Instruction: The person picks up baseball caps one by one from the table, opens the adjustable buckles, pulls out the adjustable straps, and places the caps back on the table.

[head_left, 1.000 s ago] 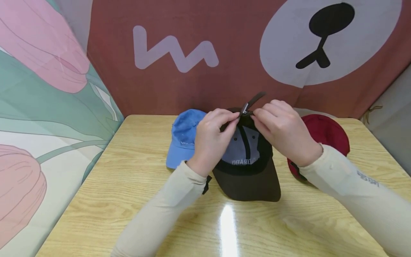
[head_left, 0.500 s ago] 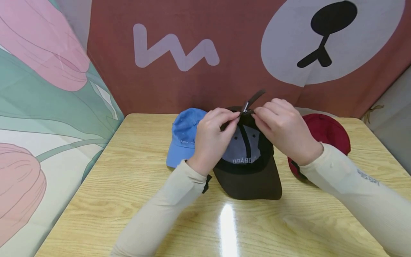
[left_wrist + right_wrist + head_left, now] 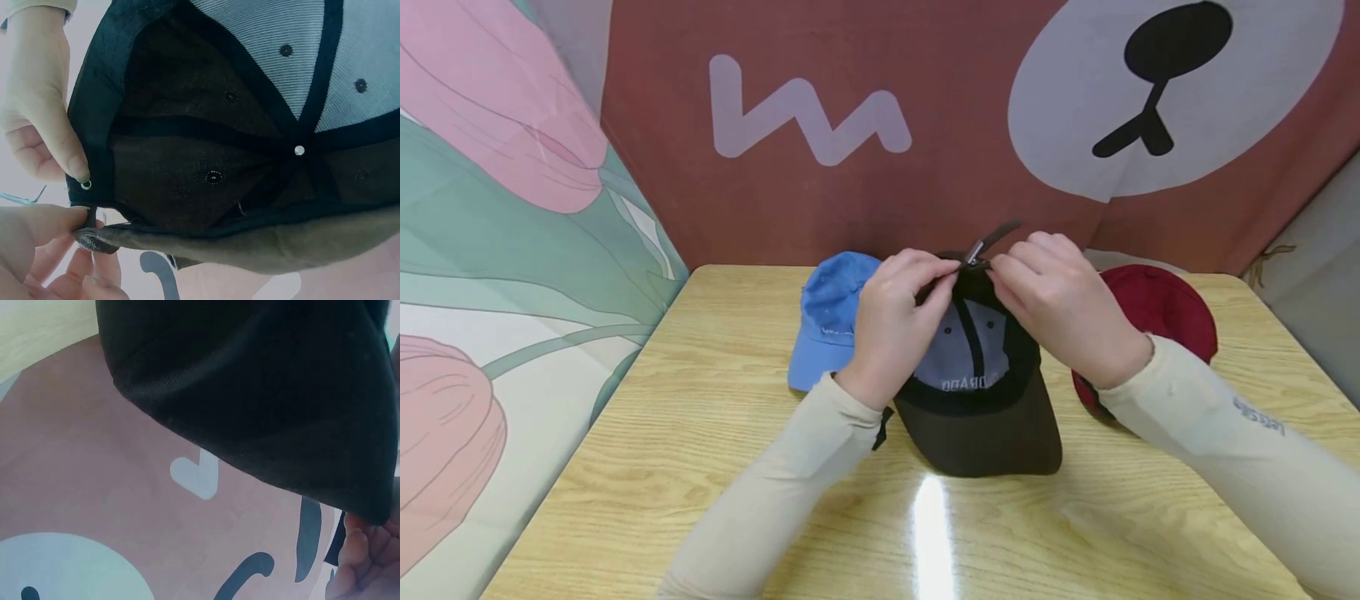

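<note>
A dark brown baseball cap [image 3: 981,446] is held up with its grey-lined inside facing me and its brim toward me. My left hand [image 3: 895,321] pinches the cap's back strap left of a metal buckle [image 3: 974,252]. On the buckle's other side, my right hand [image 3: 1060,300] pinches the strap between thumb and fingers. The strap's loose tail [image 3: 1002,232] sticks up past the buckle. In the left wrist view, the cap's lining [image 3: 181,169] fills the middle, and both hands meet at the strap opening. The dark outer crown [image 3: 262,394] covers much of the right wrist view.
A blue cap [image 3: 831,304] sits on the wood-grain table [image 3: 685,467], partly behind my left hand. To the right is a dark red cap [image 3: 1165,321], partly covered by my right arm. A brown printed cloth [image 3: 820,208] hangs behind the table's far edge.
The brown cap's brim has swung slightly down and toward me, and the strap's loose tail has dipped a little. Both hands keep their pinch in nearly the same place.
</note>
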Tool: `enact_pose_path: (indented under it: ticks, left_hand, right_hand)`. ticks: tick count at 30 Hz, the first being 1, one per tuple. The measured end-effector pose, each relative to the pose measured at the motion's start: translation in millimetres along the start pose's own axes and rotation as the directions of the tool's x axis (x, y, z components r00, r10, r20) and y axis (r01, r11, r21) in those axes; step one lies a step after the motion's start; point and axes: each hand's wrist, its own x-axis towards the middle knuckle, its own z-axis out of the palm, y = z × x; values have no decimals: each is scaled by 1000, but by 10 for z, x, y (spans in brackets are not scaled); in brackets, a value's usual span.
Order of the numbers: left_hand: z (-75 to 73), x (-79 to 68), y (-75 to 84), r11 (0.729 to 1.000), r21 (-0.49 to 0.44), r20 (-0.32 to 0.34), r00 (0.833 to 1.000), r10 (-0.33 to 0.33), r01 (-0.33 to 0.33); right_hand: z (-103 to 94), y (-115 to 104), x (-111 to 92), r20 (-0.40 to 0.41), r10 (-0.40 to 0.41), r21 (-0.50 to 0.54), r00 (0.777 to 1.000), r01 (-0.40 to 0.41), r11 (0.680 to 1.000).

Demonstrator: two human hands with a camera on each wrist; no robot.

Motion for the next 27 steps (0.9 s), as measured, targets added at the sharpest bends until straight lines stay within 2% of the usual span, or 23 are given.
enact_pose_path:
  ticks: [7,16,27]
  left_hand:
    - [-19,-14,-3,1000,9,2,1000,17,-17]
    - [-7,-11,2,1000,-7,7,1000,-19,19]
    - [-11,-16,-16,1000,1,-4,1000,-5,5]
  right_hand:
    - [-23,10,-4,8,6,-5,1000,-6,1000]
    - [-15,1,-3,12,15,-14,1000,-15,1000]
    - [-26,21,-2,18,47,-8,999,-47,999]
